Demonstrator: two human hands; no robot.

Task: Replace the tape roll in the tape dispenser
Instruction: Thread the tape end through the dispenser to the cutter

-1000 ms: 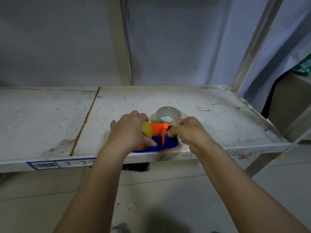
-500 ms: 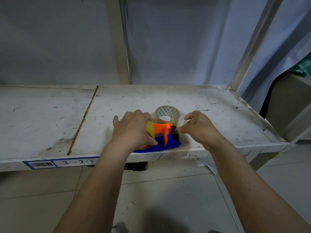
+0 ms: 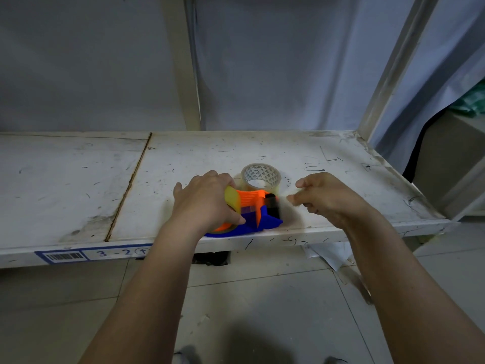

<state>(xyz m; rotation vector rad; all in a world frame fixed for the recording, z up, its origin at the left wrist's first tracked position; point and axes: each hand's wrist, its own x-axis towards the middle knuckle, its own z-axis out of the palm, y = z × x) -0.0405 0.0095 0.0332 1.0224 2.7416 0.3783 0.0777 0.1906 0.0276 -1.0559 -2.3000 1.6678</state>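
Note:
An orange and blue tape dispenser (image 3: 258,218) lies on its side near the front edge of the white shelf (image 3: 78,179). A yellowish tape roll (image 3: 232,199) sits in it, mostly covered by my left hand (image 3: 207,203), which grips the roll end of the dispenser. Just behind the dispenser a clear tape roll (image 3: 260,177) with a triangle-patterned core lies flat on the shelf. My right hand (image 3: 322,197) hovers to the right of the dispenser, apart from it, thumb and fingertips pinched together. Whether a tape end is between them is too blurred to tell.
A seam (image 3: 128,187) runs across the shelf left of the dispenser. A barcode label reading 3-2 (image 3: 94,254) is on the front lip. A shelf upright (image 3: 393,67) rises at the back right. Tiled floor lies below.
My right hand has let go of the dispenser's front end and moved away to the right. My left hand keeps its grip on the dispenser.

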